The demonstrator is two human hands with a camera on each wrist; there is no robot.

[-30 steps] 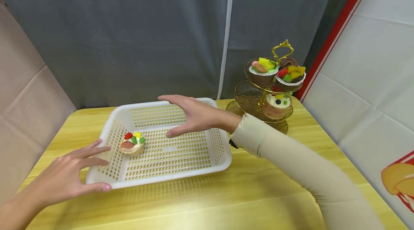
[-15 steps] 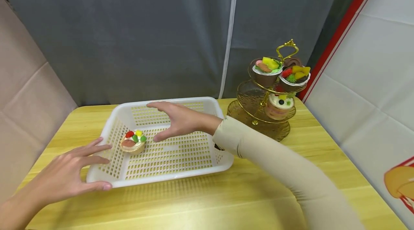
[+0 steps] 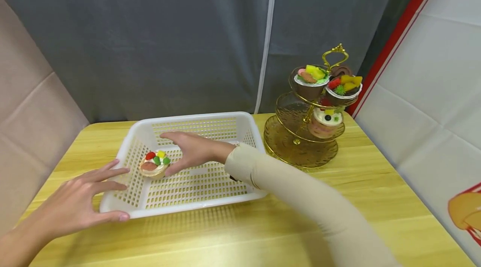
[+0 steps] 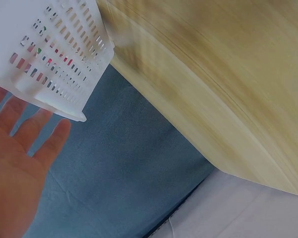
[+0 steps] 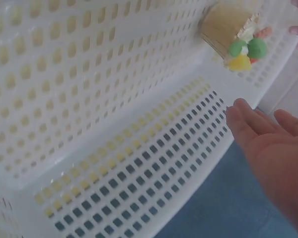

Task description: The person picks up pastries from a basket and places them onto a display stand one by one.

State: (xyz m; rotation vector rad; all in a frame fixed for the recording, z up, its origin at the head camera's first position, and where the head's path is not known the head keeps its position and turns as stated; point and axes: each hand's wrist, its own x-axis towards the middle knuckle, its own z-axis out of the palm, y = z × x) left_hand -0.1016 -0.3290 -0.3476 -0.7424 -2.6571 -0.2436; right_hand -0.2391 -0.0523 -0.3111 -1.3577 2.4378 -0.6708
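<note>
A white plastic basket [image 3: 203, 205] with slotted walls stands on the table. Inside, near its left end, sits a fruit tart [image 3: 153, 170] topped with red, yellow and green pieces. My left hand [image 3: 79, 200] rests at the basket's front left corner, fingers spread over the left rim and thumb along the front one. In the left wrist view, that hand's fingers [image 4: 52, 139] touch the rim. My right hand [image 3: 193, 150] reaches over the basket, thumb and fingers apart, just right of the tart. The right wrist view shows a gap between this hand [image 5: 273, 148] and the tart.
Right of the basket is a gold tiered stand [image 3: 297, 154]. Its upper tier bears a cupcake [image 3: 310, 89] and another fruit-topped cupcake [image 3: 343, 94]; a pale cup dessert [image 3: 325, 127] sits on the middle tier. A grey curtain [image 3: 180, 50] hangs behind.
My right hand has moved left and a little lower over the basket, closer to the tart. My left hand, the basket and the tart have stayed in place.
</note>
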